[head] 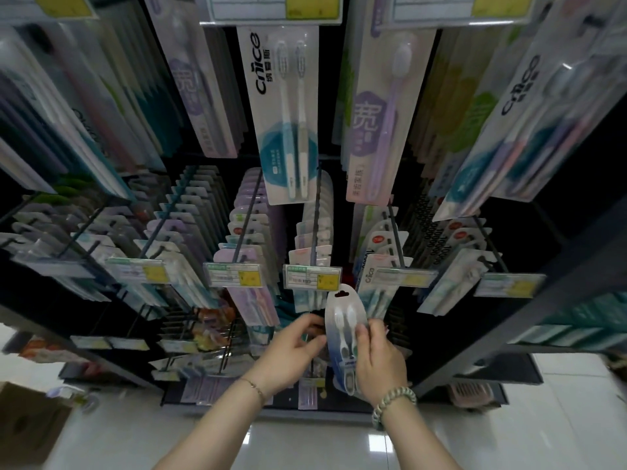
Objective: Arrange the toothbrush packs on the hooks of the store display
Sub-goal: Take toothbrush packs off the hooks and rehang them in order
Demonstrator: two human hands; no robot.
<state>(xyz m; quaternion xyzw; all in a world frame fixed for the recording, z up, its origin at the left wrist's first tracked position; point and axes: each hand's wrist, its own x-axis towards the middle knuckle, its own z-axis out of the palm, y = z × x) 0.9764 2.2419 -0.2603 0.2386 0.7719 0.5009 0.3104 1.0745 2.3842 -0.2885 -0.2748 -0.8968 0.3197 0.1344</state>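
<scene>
A toothbrush pack with two brushes and a dark hang hole at its top is held upright in front of the display. My right hand grips its right side, thumb across the front. My left hand pinches its left edge with curled fingers. The top of the pack sits just below the price tag at the tip of a hook that carries several packs. The lower part of the pack is hidden behind my right hand.
Rows of hooks with hanging toothbrush packs fill the black display, upper packs hang close overhead. More price tags line the hook tips. A cardboard box stands on the white tiled floor at lower left.
</scene>
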